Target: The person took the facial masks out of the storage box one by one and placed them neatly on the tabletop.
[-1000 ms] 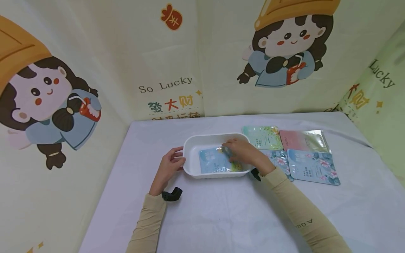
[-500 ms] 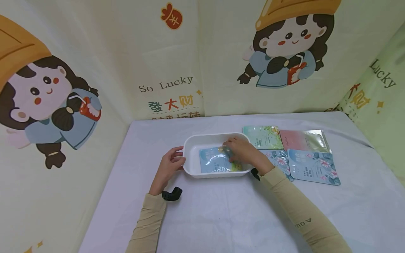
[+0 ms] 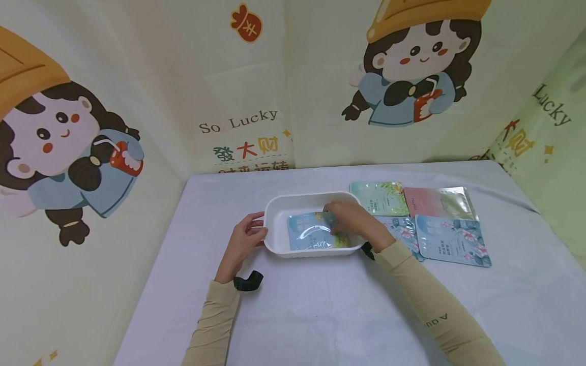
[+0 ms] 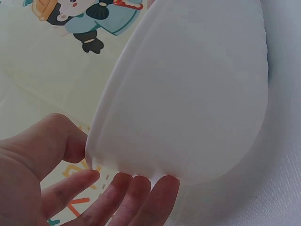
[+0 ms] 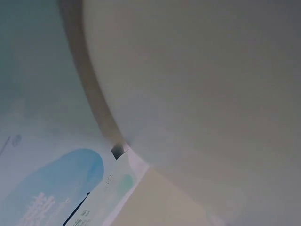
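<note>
A white plastic basin (image 3: 277,223) stands on the cloth-covered table, with blue, flower-printed face mask sachets (image 3: 305,231) lying flat inside. At its left end, my left hand (image 3: 244,239) touches the outer wall and rim with thumb and fingertips; the left wrist view shows these fingertips against the white wall (image 4: 188,94). My right hand (image 3: 350,218) reaches over the right side into the basin. Its bent fingers and thumb hold the sachet at that end, whose right part is hidden below the hand. In the right wrist view, part of a blue sachet (image 5: 70,179) shows, blurred.
Right of the basin lie a green sachet (image 3: 380,198), a pink and silver sachet (image 3: 435,202) and two blue floral sachets, one (image 3: 453,240) overlapping the other (image 3: 405,234). A printed curtain (image 3: 320,101) hangs behind the white tablecloth (image 3: 293,310).
The right fingers have shifted slightly on the sachet inside the basin. My left hand and the basin stay in place; the view has tilted a little.
</note>
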{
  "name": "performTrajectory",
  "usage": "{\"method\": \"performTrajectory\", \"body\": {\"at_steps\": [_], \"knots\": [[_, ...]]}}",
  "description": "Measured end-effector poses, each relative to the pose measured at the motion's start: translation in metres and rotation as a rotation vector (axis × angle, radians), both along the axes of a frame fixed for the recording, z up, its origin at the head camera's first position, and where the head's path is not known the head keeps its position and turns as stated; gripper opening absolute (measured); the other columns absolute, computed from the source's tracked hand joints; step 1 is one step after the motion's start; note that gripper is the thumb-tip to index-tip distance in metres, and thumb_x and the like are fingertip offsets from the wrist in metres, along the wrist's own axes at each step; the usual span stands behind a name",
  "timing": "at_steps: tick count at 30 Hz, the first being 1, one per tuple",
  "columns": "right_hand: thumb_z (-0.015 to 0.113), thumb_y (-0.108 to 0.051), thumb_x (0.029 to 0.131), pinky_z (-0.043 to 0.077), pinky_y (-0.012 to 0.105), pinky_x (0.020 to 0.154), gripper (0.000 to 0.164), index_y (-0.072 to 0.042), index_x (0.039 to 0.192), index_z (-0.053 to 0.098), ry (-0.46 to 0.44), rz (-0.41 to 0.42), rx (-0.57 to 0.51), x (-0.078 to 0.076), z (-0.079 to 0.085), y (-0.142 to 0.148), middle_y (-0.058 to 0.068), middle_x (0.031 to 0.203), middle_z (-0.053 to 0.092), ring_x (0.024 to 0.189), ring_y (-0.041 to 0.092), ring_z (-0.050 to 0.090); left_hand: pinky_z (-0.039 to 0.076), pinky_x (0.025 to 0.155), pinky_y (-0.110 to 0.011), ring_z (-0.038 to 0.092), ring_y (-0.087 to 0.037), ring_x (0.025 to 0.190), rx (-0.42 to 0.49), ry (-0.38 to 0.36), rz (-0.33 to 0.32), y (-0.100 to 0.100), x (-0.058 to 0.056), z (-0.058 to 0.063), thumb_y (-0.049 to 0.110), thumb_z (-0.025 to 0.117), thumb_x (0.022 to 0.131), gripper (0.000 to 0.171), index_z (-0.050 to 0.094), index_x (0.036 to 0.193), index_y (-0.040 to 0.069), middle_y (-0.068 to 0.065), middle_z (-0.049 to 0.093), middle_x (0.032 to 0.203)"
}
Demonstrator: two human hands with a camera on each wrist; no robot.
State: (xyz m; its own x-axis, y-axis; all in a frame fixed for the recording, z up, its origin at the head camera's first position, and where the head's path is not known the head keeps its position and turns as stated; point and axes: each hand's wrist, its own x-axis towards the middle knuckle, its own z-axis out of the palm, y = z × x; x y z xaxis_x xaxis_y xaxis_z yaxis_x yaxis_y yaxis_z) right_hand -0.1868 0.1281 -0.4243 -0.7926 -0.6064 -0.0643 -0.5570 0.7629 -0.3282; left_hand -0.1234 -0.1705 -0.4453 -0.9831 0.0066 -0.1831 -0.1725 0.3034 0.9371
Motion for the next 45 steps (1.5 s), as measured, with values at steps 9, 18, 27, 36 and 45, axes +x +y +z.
{"method": "performTrajectory", "body": {"at_steps": [9,18,27,36,45], "knots": [[0.085,-0.01,0.077,0.053,0.042,0.096,0.05,-0.001,0.121,0.065,-0.014,0.003,-0.054,0.0,0.002,0.0,0.012,0.119,0.069,0.109,0.027,0.064,0.06,0.084,-0.041,0.064,-0.032,0.112,0.018,0.038,0.012,-0.001,0.002,0.0,0.016,0.066,0.094,0.049,0.053,0.14,0.017,-0.016,0.06,0.13],[0.064,-0.002,0.093,0.055,0.041,0.092,0.02,-0.002,0.112,0.071,0.002,-0.022,-0.186,0.002,-0.002,0.01,0.009,0.11,0.072,0.102,0.023,0.066,0.06,0.083,-0.04,0.066,-0.031,0.11,0.016,0.026,-0.009,0.004,0.004,-0.002,0.016,0.066,0.093,0.047,0.054,0.139,0.018,-0.015,0.062,0.129],[0.061,-0.001,0.096,0.056,0.042,0.086,0.021,-0.004,0.114,0.07,-0.012,0.015,-0.338,-0.001,0.007,0.013,0.012,0.114,0.07,0.101,0.025,0.066,0.06,0.085,-0.04,0.064,-0.031,0.114,-0.004,0.017,-0.01,-0.002,0.003,0.0,0.018,0.066,0.094,0.049,0.053,0.141,0.018,-0.015,0.059,0.132],[0.059,-0.004,0.098,0.058,0.027,0.057,0.022,-0.005,0.117,0.07,-0.229,-0.01,-0.485,-0.004,0.009,0.029,0.014,0.113,0.069,0.085,0.022,0.068,0.06,0.084,-0.04,0.065,-0.031,0.113,-0.004,0.021,-0.007,-0.001,-0.002,0.002,0.018,0.066,0.094,0.048,0.053,0.141,0.018,-0.014,0.061,0.131],[0.061,-0.002,0.096,0.059,0.029,0.055,0.022,-0.003,0.114,0.072,-0.233,-0.032,-0.546,-0.004,0.017,0.035,0.016,0.113,0.07,0.079,0.018,0.068,0.061,0.083,-0.04,0.065,-0.03,0.112,0.007,0.021,0.002,-0.005,-0.003,0.003,0.016,0.065,0.094,0.048,0.054,0.14,0.018,-0.015,0.061,0.129]]}}
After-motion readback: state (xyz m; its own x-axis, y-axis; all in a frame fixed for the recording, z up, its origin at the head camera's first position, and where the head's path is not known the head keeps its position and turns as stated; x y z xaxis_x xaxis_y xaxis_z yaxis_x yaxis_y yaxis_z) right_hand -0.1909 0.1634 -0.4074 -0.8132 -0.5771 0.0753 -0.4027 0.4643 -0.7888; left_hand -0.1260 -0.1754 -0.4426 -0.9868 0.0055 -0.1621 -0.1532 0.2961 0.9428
